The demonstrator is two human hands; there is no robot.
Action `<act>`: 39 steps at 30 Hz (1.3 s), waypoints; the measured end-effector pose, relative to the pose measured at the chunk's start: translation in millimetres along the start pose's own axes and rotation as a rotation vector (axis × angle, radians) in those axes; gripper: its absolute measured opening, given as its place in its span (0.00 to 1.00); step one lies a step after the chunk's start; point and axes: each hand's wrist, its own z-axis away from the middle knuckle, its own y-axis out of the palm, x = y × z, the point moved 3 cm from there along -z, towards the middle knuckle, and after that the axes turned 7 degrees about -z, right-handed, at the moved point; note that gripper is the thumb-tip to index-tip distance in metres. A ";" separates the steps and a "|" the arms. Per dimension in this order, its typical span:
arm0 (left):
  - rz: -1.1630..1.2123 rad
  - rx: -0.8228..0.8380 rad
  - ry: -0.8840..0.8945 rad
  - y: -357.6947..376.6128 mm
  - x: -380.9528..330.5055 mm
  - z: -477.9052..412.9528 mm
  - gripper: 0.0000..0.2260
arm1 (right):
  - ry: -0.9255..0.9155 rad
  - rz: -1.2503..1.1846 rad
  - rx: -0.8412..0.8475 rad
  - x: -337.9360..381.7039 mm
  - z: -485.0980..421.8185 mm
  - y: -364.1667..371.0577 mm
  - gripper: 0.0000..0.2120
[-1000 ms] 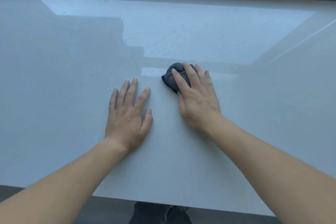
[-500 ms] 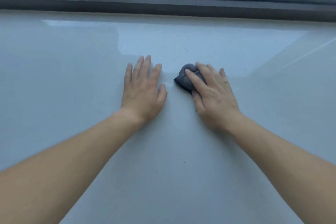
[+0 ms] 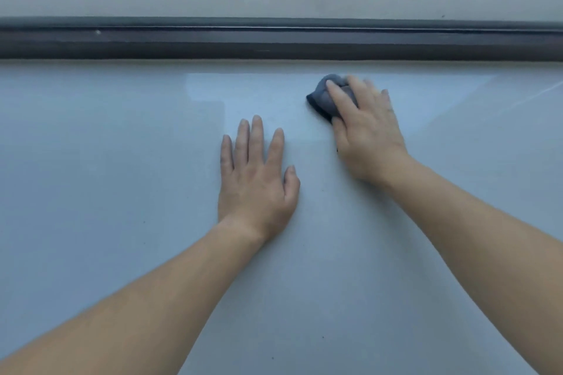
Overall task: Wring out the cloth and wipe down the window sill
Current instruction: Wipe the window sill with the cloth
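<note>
Wringing looks done and wiping is under way: the right hand (image 3: 368, 137) presses the balled cloth (image 3: 320, 97) under its outstretched fingers (image 3: 338, 99), the left hand (image 3: 256, 179) lies flat and straight-fingered, and most of the window sill (image 3: 122, 161) around them seems left to wipe.

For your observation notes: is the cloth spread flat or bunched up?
Bunched: the cloth is a small wad under the right hand.

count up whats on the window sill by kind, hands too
cloths: 1, the bunched dark blue-grey cloth
hands: 2, left hand flat on the window sill, right hand on the cloth
total: 3
</note>
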 end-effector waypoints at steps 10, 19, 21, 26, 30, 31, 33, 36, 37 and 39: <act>-0.027 0.010 0.009 -1.3 0.2 -2.2 0.30 | -0.001 0.022 -0.029 22.9 -33.5 6.1 0.27; -0.030 0.030 0.009 -1.4 -1.0 -0.7 0.30 | 0.397 -0.076 -0.219 -87.4 -2.6 -43.6 0.26; -0.019 0.027 0.008 -1.4 -1.0 0.3 0.30 | 0.253 -0.078 -0.178 -60.5 11.4 -30.0 0.26; 0.033 -0.011 -0.003 -2.1 -0.4 1.2 0.29 | -0.038 -0.029 0.009 -64.4 33.5 -25.7 0.25; 0.087 -0.042 0.022 -1.8 -1.3 3.6 0.25 | 0.279 -0.099 -0.169 -83.1 26.2 -37.7 0.25; 0.092 -0.047 0.031 -2.5 -1.7 4.2 0.24 | 0.277 -0.097 -0.170 -71.9 33.1 -33.0 0.26; 0.095 -0.059 0.031 -5.6 -3.5 5.7 0.22 | 0.110 -0.096 -0.106 -42.9 60.0 -17.3 0.26; 0.165 -0.073 -0.040 -13.8 -14.2 19.1 0.20 | -0.155 -0.073 0.067 -28.5 102.0 -6.4 0.26; 0.214 -0.071 -0.079 -16.6 -20.7 29.7 0.21 | -0.165 -0.062 0.078 -39.2 101.7 -10.8 0.26; 0.288 -0.059 -0.104 -20.0 -38.3 59.0 0.23 | -0.030 -0.054 0.005 -71.7 88.2 -25.5 0.26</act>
